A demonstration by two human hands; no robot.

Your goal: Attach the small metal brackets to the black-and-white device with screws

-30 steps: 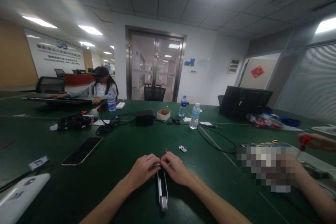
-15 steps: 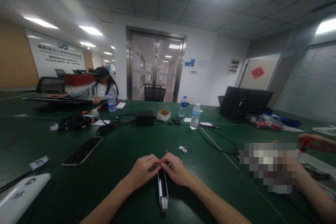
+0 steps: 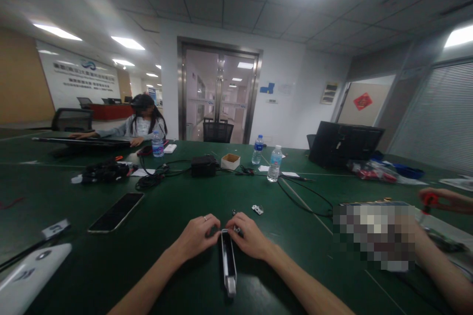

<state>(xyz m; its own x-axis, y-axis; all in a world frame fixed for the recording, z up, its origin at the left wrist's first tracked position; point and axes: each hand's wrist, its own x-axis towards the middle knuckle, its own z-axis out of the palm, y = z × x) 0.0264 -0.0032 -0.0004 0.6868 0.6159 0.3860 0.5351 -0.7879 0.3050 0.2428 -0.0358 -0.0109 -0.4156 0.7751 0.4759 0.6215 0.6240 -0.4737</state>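
A narrow white casing point(image 3: 232, 283) with a dark, glossy inner face lies lengthwise on the green table in front of me. My left hand point(image 3: 197, 238) is at its far left corner, thumb and fingers curled into a pinch. At the far right corner is my right hand point(image 3: 251, 237), its fingers also closed. A small metallic bit shows by the right fingers; whether they hold it I cannot tell. Anything inside the left pinch is hidden. Just beyond the right hand lies a small silvery plate point(image 3: 257, 209).
A phone point(image 3: 116, 212) and a white device point(image 3: 35, 275) lie to the left. Farther back are a black box point(image 3: 203, 166), a small open carton point(image 3: 230, 161), cables and water bottles point(image 3: 274, 165). At right, another person's hand holds a red-handled tool point(image 3: 429, 202), beside a blurred-out patch.
My hands have parted slightly at the casing's far end, the left one shifting a little leftward. The casing has stayed in place.
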